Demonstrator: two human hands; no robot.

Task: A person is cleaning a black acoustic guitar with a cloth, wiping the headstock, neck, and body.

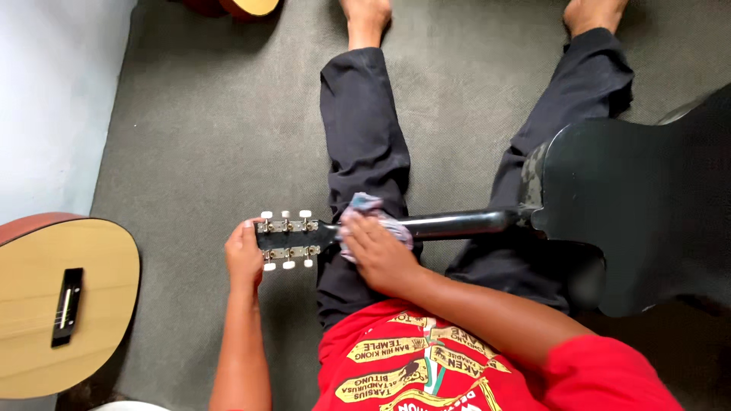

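Grey textured floor mat (pixel 205 129), pale wall at nine o'clock. Glossy black guitar (pixel 632 205) across lap: left hand (pixel 244 255) clasps headstock (pixel 293 236); right hand (pixel 381 255) presses crumpled cloth (pixel 365 205) on neck. Blond wooden guitar (pixel 53 304) at eight o'clock.

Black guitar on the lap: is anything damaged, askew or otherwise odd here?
Nothing looks broken. The black guitar lies back-up across the legs. The left hand steadies its headstock; the right hand presses a cloth on the neck. Pale mottled patches near the neck joint could be wear or glare.
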